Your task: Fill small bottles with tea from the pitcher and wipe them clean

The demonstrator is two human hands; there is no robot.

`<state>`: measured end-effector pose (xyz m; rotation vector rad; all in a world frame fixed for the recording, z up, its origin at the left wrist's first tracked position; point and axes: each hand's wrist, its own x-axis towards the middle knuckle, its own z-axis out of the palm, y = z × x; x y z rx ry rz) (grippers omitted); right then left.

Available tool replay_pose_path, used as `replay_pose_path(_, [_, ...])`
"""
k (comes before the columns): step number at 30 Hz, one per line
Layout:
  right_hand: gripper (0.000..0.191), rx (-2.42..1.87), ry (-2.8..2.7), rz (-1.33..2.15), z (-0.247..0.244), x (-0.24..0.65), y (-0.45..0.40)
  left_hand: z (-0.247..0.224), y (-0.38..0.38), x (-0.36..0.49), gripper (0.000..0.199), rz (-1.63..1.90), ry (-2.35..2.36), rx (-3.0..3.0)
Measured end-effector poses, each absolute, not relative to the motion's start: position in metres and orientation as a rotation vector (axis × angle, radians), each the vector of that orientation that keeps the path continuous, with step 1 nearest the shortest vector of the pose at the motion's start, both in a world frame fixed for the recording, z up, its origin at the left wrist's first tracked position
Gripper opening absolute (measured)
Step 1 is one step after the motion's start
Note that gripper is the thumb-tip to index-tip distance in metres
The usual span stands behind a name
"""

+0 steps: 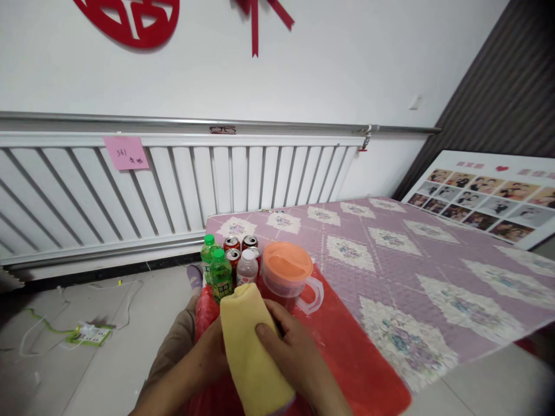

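Observation:
A folded yellow cloth [254, 352] is held between my two hands, close in front of me. My left hand [214, 346] grips its left side, with most of the fingers hidden behind it. My right hand [290, 344] closes on the right side, its thumb lying on the cloth's face. Just beyond the cloth stand a clear bottle with a white cap [247, 267], a green bottle [221, 277] and a second green bottle [207, 254]. Several drink cans [232, 254] sit behind them. A clear pitcher with an orange lid [288, 263] is near my right fingers.
Red plastic sheeting [347, 352] lies under these things, beside a purple flowered bedspread [347, 225]. A white radiator [182, 185] with a pink note [125, 153] runs along the wall. A photo board [485, 196] leans at right. Cables and a power strip [90, 334] lie on the floor.

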<state>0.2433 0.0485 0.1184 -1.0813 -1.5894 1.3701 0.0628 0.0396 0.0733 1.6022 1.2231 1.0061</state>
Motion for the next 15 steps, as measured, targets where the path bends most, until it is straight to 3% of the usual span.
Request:
replay_pose_path(8, [0.041, -1.239, -1.475, 1.339, 0.074, 0.279, 0.060, 0.059, 0.043, 0.055, 0.059, 0.975, 1.116, 1.708])
replay_pose_path(15, [0.071, -1.447, -1.467, 0.717, 0.075, 0.275, 0.045, 0.054, 0.045, 0.052, 0.059, 0.977, 1.115, 1.743])
